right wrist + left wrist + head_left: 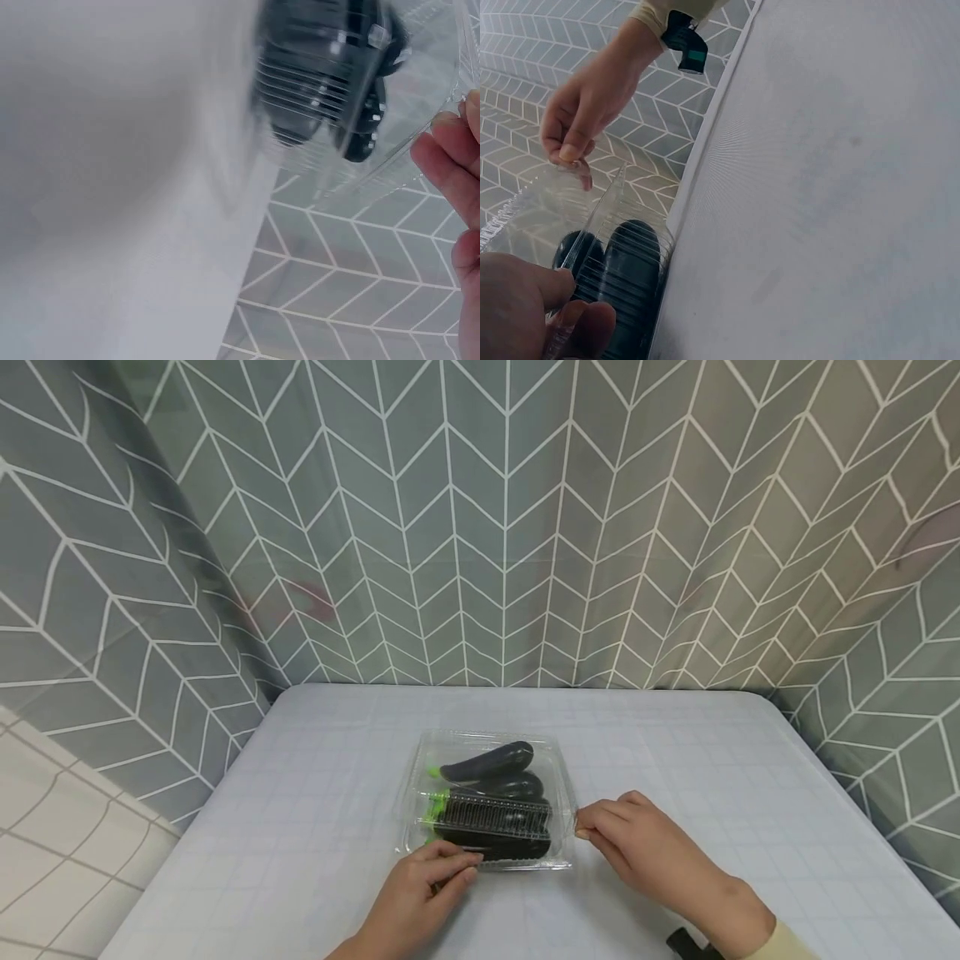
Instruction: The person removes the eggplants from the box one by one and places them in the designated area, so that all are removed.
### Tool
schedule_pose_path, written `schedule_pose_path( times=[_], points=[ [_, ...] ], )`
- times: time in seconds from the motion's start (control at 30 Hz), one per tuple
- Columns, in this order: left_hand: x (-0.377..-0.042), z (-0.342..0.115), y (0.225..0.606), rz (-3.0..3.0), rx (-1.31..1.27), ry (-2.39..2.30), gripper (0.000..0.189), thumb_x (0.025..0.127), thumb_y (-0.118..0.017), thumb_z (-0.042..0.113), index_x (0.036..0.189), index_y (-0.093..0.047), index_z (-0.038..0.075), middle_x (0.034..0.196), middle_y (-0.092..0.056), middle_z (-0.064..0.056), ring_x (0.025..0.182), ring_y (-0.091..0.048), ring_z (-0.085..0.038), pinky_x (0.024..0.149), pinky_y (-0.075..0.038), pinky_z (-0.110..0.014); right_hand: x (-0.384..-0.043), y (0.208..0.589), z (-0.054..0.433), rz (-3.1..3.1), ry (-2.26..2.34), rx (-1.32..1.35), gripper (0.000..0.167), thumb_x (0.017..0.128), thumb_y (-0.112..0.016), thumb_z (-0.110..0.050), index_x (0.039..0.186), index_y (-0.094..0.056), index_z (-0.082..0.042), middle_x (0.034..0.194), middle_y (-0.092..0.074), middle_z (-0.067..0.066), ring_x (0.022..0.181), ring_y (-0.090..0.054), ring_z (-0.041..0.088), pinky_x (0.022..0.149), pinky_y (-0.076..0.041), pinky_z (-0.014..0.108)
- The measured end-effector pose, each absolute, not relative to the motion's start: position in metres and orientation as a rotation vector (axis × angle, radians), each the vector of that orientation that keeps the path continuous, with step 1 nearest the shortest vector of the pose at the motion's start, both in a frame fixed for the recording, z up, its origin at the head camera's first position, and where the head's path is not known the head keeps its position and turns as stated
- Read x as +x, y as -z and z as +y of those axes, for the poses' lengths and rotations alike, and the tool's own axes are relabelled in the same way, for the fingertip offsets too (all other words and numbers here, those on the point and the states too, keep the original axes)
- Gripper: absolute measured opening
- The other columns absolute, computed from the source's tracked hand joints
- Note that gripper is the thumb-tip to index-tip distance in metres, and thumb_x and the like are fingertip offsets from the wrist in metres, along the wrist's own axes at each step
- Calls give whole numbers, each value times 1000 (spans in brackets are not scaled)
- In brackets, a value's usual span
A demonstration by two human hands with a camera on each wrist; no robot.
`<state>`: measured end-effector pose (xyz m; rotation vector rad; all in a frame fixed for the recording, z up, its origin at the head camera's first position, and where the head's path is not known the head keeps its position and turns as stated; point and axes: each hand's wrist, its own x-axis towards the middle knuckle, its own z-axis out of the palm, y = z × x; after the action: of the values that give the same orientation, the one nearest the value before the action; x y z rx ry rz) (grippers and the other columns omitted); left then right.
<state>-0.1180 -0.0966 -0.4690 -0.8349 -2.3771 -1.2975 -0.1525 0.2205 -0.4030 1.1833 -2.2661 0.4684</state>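
Note:
A clear plastic clamshell box (558,760) lies on the table in the head view, with several dark eggplants (487,762) with green stem ends inside. Ribbed clear plastic covers the nearer ones. My left hand (427,893) pinches the box's near edge between thumb and fingers; its fingertips show close up in the left wrist view. At the box's right edge, my right hand (652,847) pinches the thin clear rim. In the left wrist view, two clear edges stand apart near the right hand (592,105). Whether the far side is fastened I cannot tell.
A white cloth with faint squares covers the table (300,777). Grey curtains (480,527) with white chevron lines stand behind and at both sides. A black strapped device (686,45) sits at the right wrist. Pale tiled floor (60,835) shows at the left.

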Motion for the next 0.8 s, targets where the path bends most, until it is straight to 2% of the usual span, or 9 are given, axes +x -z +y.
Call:
schedule_pose_path(
  times=[0.37,0.63,0.8],
  points=[
    [-118,-97,469,-2460,-791,1352,21,97,-66,26,112,-76,15,103,-63,12,73,-54,-1,60,-47,-20,-156,384,222,-2269,-458,1162,34,108,-40,-36,98,-66,-17,95,-64,-15,85,-62,5,81,-42,24],
    [-117,-96,467,-2429,-790,1355,20,95,-68,21,112,-76,13,102,-63,11,71,-54,1,58,-47,-18,-164,366,220,-2110,-495,1092,33,106,-47,-35,100,-70,-12,98,-69,-5,85,-65,13,77,-47,26],
    [-116,-97,465,-2467,-808,1357,26,97,-66,23,118,-73,11,109,-63,9,69,-52,3,57,-46,-17,-170,363,217,-2004,-499,1076,33,105,-49,-32,98,-72,-9,96,-70,-1,85,-67,15,74,-48,27]
  ],
)
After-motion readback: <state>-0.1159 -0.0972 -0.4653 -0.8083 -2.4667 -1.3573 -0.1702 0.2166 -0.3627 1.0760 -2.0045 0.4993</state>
